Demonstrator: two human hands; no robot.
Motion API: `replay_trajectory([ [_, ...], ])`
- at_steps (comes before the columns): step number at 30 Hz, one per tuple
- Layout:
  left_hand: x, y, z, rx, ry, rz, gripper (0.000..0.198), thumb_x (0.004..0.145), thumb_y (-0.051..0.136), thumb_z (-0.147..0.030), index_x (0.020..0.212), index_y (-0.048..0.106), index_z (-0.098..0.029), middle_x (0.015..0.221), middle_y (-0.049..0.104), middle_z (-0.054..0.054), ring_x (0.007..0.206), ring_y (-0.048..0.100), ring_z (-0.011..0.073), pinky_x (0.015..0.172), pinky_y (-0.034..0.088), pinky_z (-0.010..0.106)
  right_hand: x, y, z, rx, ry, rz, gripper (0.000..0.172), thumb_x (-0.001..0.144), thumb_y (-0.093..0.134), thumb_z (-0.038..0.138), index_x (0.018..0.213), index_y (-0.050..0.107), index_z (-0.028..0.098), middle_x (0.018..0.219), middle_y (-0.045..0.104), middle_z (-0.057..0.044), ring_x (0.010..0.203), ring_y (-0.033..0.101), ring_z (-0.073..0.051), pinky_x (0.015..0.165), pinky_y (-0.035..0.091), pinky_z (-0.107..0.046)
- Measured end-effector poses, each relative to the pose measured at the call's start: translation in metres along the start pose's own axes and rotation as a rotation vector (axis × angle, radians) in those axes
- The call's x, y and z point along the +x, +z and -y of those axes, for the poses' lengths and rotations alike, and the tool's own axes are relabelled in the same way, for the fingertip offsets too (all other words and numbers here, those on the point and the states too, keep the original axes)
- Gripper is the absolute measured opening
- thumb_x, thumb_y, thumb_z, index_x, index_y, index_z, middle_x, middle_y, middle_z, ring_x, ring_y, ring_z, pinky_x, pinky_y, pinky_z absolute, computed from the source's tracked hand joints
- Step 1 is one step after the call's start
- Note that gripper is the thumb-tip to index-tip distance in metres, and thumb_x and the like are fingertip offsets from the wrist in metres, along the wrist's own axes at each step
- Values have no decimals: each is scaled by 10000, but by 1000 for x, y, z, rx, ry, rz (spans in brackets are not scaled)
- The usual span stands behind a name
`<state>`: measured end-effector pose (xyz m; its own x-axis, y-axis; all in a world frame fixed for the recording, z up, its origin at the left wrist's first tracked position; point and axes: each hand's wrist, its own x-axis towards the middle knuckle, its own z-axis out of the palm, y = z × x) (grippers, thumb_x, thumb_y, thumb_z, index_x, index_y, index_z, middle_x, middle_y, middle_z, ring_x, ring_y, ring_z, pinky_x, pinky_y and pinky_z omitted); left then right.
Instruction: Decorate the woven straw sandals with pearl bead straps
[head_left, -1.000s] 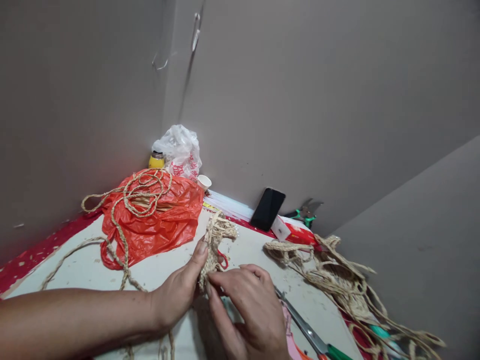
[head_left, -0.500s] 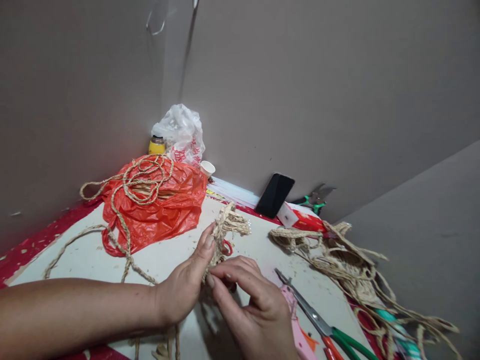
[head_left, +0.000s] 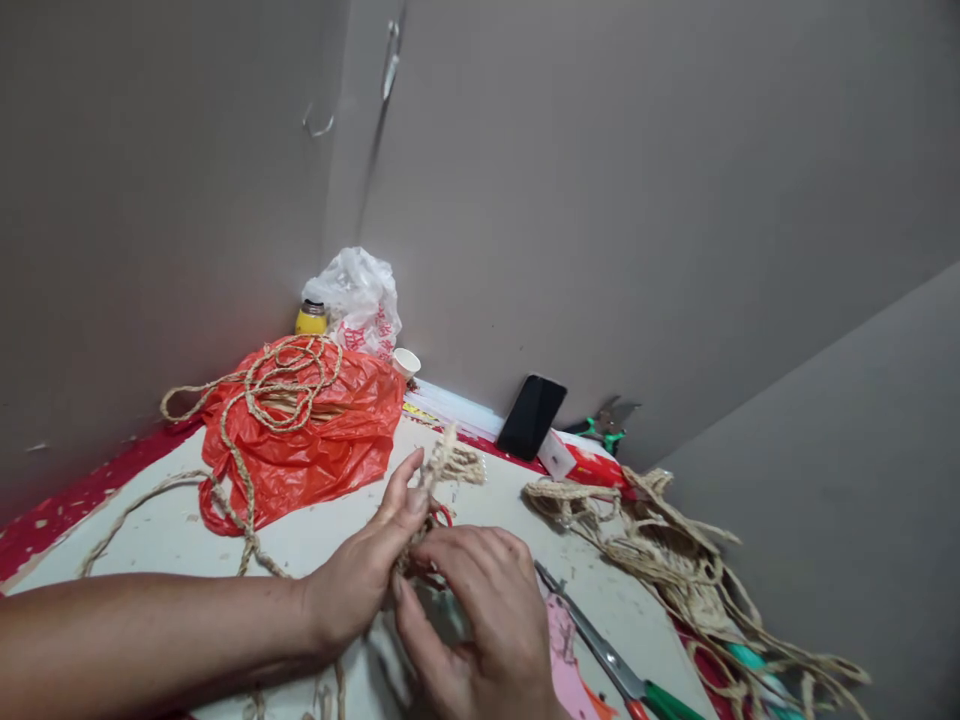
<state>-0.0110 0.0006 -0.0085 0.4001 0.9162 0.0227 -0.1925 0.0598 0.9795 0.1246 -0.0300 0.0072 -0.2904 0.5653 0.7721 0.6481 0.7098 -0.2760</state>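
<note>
My left hand [head_left: 364,580] is wrapped round a braided straw piece [head_left: 436,472], its thumb along the near side. The piece stands up above that hand, with a looped part sticking out to the right. Close against its lower end, my right hand [head_left: 487,610] has thumb and bent fingers closed on the straw; the exact spot they pinch is partly hidden. Between the hands shows a bit of a red ring-shaped thing [head_left: 444,515], mostly covered. A braided straw rope [head_left: 244,490] trails over the table to the left of my left hand.
Scissors [head_left: 600,640] and a pink item [head_left: 568,665] lie right of my right hand. A heap of straw braid [head_left: 675,560] covers the right edge. A red plastic bag [head_left: 352,420], paper cup [head_left: 406,362], phone [head_left: 531,415] and green-handled pliers [head_left: 609,425] stand along the walls.
The view has tilted up, so the table things sit lower. The straw piece has turned more edge-on, and my right hand has shifted slightly along its lower end.
</note>
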Motion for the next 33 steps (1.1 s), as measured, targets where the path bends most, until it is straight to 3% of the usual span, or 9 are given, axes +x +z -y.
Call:
replay_trajectory([
  [2, 1, 1, -1, -117, -38, 3, 703, 934, 407, -486, 1509, 107, -215, 1529, 315, 81, 1421, 228, 228, 1172, 135, 404, -1, -1, -2, -43, -14, 4, 101, 775, 611, 108, 829, 589, 191, 766, 671, -30, 711, 600, -191, 707, 363, -340],
  [5, 1, 3, -6, -221, -59, -11, 755, 919, 471, -482, 1506, 85, -203, 1560, 236, 72, 1429, 199, 215, 1161, 180, 368, -2, -3, -6, -95, -42, 13, 144, 775, 600, 89, 868, 569, 193, 783, 668, -31, 719, 603, -189, 718, 372, -340],
  [7, 1, 4, -9, -209, -42, -25, 760, 910, 495, -484, 1501, 109, -203, 1567, 217, 57, 1434, 179, 202, 1155, 201, 338, -3, -4, -8, -98, -28, 22, 161, 778, 598, 89, 886, 547, 196, 779, 656, -24, 713, 599, -183, 708, 385, -332],
  [11, 1, 5, -11, -196, -14, -33, 702, 899, 508, -498, 1474, 224, -212, 1527, 327, 57, 1413, 244, 220, 1145, 242, 349, -6, -3, -13, -69, 45, 33, 181, 790, 608, 94, 904, 521, 205, 785, 642, -16, 730, 604, -179, 698, 423, -316],
  [14, 2, 5, -9, -170, -14, -67, 659, 882, 528, -515, 1441, 319, -236, 1519, 348, 39, 1432, 183, 237, 1154, 229, 363, -8, -2, -15, -46, 70, 27, 185, 794, 604, 90, 903, 516, 210, 771, 634, -7, 725, 603, -172, 687, 442, -301],
  [18, 2, 6, -8, -159, -5, -55, 655, 883, 515, -529, 1437, 317, -242, 1504, 373, 40, 1434, 173, 242, 1162, 210, 383, -10, -1, -14, 6, 130, 19, 167, 797, 613, 96, 878, 534, 219, 761, 636, 3, 714, 606, -164, 676, 462, -285],
  [24, 1, 7, -11, -119, -4, -59, 612, 885, 505, -535, 1402, 366, -239, 1522, 336, 40, 1442, 128, 249, 1158, 209, 381, -5, 0, -13, 315, 336, 72, 104, 807, 602, 102, 781, 611, 202, 766, 652, -25, 730, 629, -170, 687, 506, -273],
  [28, -2, 7, -9, -137, -26, -53, 641, 877, 515, -541, 1410, 350, -225, 1468, 412, 66, 1403, 256, 259, 1139, 245, 387, 0, 1, -13, 545, 526, 118, 76, 779, 615, 150, 717, 613, 193, 791, 638, -36, 781, 627, -180, 714, 509, -266],
  [33, -3, 6, -8, -192, -32, -34, 614, 887, 513, -519, 1407, 361, -232, 1408, 479, 68, 1357, 342, 236, 1113, 281, 356, -3, 1, -15, 675, 592, 183, 69, 799, 633, 243, 750, 612, 198, 846, 629, -45, 842, 602, -197, 739, 495, -282],
])
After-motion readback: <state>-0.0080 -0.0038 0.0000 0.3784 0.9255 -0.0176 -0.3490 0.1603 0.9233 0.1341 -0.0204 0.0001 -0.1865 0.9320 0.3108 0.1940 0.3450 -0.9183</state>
